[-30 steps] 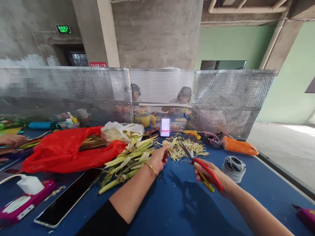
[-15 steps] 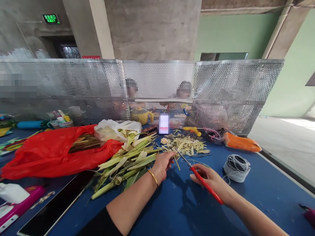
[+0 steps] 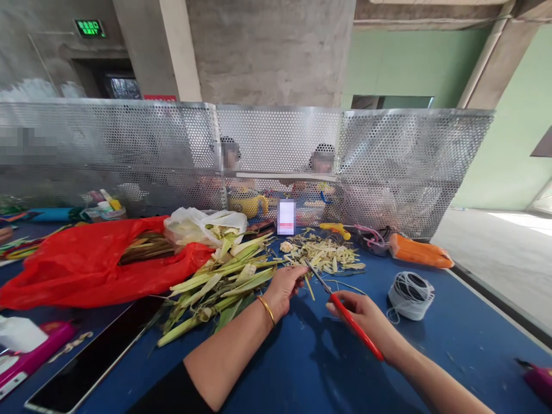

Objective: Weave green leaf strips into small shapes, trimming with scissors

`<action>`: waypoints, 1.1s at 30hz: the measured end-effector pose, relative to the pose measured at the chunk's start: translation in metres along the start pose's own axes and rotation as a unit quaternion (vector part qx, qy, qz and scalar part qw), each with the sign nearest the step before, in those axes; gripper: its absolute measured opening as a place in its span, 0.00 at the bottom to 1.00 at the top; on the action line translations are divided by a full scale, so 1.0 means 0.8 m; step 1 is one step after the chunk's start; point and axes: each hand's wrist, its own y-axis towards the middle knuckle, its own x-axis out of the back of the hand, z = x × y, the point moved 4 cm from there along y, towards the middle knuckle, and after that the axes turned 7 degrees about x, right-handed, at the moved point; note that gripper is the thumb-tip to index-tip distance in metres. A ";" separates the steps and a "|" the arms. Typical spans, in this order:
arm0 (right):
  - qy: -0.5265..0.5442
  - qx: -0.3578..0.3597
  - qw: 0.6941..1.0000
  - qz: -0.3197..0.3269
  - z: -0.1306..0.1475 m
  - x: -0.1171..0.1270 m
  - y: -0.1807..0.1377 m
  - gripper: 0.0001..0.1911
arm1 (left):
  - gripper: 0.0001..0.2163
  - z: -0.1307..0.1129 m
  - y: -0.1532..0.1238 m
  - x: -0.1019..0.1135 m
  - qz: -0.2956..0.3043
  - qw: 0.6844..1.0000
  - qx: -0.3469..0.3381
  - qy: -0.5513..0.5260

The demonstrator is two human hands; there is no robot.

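Observation:
My left hand (image 3: 283, 288), with a gold bangle at the wrist, is closed in a pinch on a thin pale husk strip (image 3: 309, 287) that hangs below the fingertips. Red-handled scissors (image 3: 357, 329) are gripped in my right hand (image 3: 366, 316), their metal blades pointing up and left to the left fingertips. Whether the blades touch the strip is too small to tell. Beyond both hands lies a heap of husk scraps (image 3: 330, 254). Long green-yellow corn husks (image 3: 224, 287) are piled just left of my left hand.
A red plastic bag (image 3: 103, 276) and a white bag (image 3: 194, 224) lie at left, behind a large dark tablet (image 3: 95, 359). A lit phone (image 3: 286, 215) stands before the perforated metal screen (image 3: 388, 167). White cord (image 3: 411, 296) and an orange packet (image 3: 420, 251) sit at right. Two people are behind the screen.
My right hand and the scissors have shifted slightly left, closer to my left hand. My left hand keeps its pinch on the strip. The whole view has moved a little.

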 end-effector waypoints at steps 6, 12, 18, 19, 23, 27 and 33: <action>-0.007 -0.008 1.000 -0.003 -0.004 -0.002 0.001 0.14 | 0.06 0.000 -0.001 0.001 0.002 1.000 0.009 0.006; 0.021 -0.021 1.000 -0.003 -0.009 -0.010 0.001 0.16 | 0.06 0.001 0.001 0.002 0.000 1.000 0.023 0.005; 0.026 -0.017 0.999 -0.011 -0.012 -0.013 0.002 0.18 | 0.06 0.001 0.002 0.003 -0.001 1.000 0.031 -0.003; 0.025 -0.022 0.999 -0.014 -0.013 -0.012 0.002 0.19 | 0.06 0.001 0.002 0.002 0.001 0.999 0.032 -0.003; 0.016 -0.016 0.999 -0.033 -0.015 -0.011 0.004 0.20 | 0.07 0.002 0.002 0.001 0.012 0.999 0.036 0.002; 0.069 -0.039 0.995 -0.059 -0.012 -0.003 0.002 0.25 | 0.10 -0.002 0.002 0.003 0.037 0.999 0.027 0.010; 0.127 0.010 0.987 -0.100 0.021 0.027 -0.010 0.34 | 0.13 -0.013 -0.006 0.002 0.115 0.993 0.012 0.032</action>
